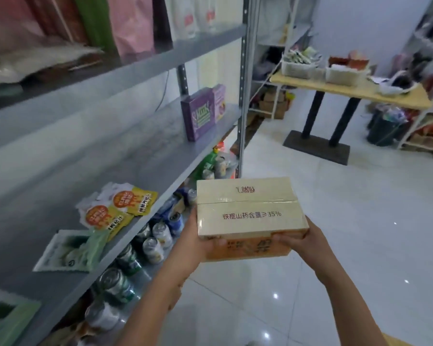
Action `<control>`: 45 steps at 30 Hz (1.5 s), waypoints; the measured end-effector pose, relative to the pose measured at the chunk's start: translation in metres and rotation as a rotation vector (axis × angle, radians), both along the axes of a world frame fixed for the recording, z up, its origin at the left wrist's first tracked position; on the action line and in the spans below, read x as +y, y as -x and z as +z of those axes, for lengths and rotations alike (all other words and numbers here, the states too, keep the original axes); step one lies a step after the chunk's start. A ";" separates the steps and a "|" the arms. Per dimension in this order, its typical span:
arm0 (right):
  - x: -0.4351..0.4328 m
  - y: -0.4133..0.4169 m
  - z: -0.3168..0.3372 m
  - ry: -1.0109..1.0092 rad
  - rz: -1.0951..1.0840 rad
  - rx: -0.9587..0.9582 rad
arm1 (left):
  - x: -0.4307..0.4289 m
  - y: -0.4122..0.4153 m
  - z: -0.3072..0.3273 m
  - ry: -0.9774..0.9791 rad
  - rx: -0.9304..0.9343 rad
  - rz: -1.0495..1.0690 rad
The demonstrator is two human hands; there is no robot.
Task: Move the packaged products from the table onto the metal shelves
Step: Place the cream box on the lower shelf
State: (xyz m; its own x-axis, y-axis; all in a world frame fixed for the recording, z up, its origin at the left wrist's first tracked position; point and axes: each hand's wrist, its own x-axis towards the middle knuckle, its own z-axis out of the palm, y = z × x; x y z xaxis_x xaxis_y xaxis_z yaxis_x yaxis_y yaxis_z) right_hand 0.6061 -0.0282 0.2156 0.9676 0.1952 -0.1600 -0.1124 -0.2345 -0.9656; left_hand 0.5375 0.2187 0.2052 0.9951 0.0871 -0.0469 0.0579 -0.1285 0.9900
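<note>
Room around the work: floor, wall and clutter

A glossy white tiled floor [360, 233] fills the right half, with small bright glints of light on it (one sits low in the middle). A pale blue-white wall [360, 26] closes the far end. Against it, brown cardboard boxes [273, 103] sit low down. At the far right a dark bin [383, 128] stuffed with colourful scraps stands just beside a white rack [410, 136]. A thin dark cable [163, 91] hangs down the left wall.

One box [250, 211], two hands [195, 243]
</note>
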 end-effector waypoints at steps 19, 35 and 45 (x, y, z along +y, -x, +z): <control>0.159 -0.236 0.001 -0.067 0.560 -0.099 | 0.060 -0.105 0.013 -0.043 -0.025 0.700; 0.291 -0.311 -0.015 -0.180 0.705 -0.143 | 0.144 -0.166 -0.015 -0.403 0.088 1.079; 0.291 -0.296 -0.073 -0.160 0.471 -0.321 | 0.117 -0.185 -0.059 -0.272 0.054 1.363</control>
State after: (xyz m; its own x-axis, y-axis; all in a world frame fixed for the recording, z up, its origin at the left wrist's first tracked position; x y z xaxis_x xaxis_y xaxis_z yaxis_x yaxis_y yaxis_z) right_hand 0.9021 0.2624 0.1426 0.7661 0.6130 0.1935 0.2726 -0.0372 -0.9614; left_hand 0.7220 0.3355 0.1461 0.1169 0.9888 0.0930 0.3287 -0.1269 0.9359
